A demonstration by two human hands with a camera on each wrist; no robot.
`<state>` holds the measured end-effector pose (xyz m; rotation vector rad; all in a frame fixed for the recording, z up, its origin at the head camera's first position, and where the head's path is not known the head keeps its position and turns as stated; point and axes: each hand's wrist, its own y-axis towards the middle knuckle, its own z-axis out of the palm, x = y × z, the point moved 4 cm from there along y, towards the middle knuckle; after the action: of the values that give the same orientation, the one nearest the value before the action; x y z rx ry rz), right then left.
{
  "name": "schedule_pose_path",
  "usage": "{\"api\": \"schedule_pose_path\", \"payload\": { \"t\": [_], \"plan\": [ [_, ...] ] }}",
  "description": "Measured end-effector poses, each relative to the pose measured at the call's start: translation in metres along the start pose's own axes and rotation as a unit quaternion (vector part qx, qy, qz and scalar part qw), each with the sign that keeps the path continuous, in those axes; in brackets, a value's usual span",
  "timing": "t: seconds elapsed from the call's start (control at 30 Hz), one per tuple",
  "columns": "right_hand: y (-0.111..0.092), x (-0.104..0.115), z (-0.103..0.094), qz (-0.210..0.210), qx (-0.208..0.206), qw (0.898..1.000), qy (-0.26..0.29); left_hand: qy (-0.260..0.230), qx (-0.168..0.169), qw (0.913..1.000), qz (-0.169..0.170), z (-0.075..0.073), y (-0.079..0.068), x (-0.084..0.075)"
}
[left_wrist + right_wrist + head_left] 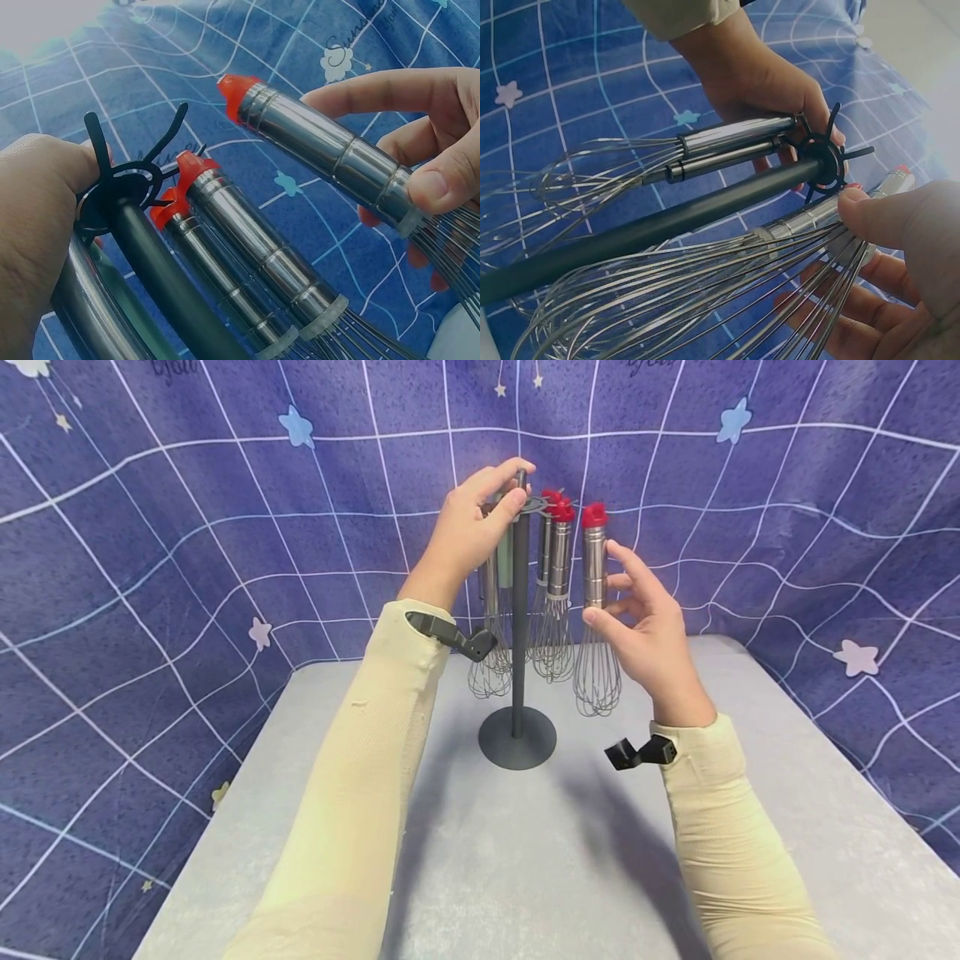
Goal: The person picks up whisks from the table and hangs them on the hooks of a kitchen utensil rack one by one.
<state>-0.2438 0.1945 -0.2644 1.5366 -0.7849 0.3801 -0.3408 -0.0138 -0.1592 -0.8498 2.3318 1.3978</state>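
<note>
My right hand (647, 625) pinches a whisk (595, 568) between thumb and fingers, low on its steel handle. The whisk has a red end cap and hangs upright, wires down, to the right of a dark rotating-style utensil stand (518, 643). In the left wrist view its red cap (238, 96) is apart from the stand's hooks (166, 139). At the top of the stand, my left hand (476, 522) grips around the hook ring, thumb in front. Two red-capped whisks (255, 247) hang on the right side; steel-handled whisks (739, 136) and a green handle (506, 560) hang beneath my left hand.
The stand's round base (517, 752) rests on a grey table (510, 860). Behind and at both sides hangs a blue curtain (360, 527) with a white grid and stars. Black cameras sit on both wrists.
</note>
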Motion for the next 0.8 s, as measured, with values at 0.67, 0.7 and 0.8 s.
{"api": "schedule_pose_path", "payload": {
  "t": [0.67, 0.7, 0.8],
  "plan": [
    [0.002, 0.006, 0.013, -0.011, 0.016, 1.0, -0.007, 0.007, -0.004, 1.0, 0.002, 0.0, 0.001, 0.001],
    [0.002, 0.006, 0.014, -0.012, 0.017, 1.0, -0.006, 0.006, -0.004, 1.0, 0.001, 0.0, 0.001, 0.001],
    [0.002, 0.006, 0.015, -0.013, 0.021, 1.0, -0.005, 0.003, -0.004, 1.0, 0.001, 0.0, 0.001, 0.0]
  ]
}}
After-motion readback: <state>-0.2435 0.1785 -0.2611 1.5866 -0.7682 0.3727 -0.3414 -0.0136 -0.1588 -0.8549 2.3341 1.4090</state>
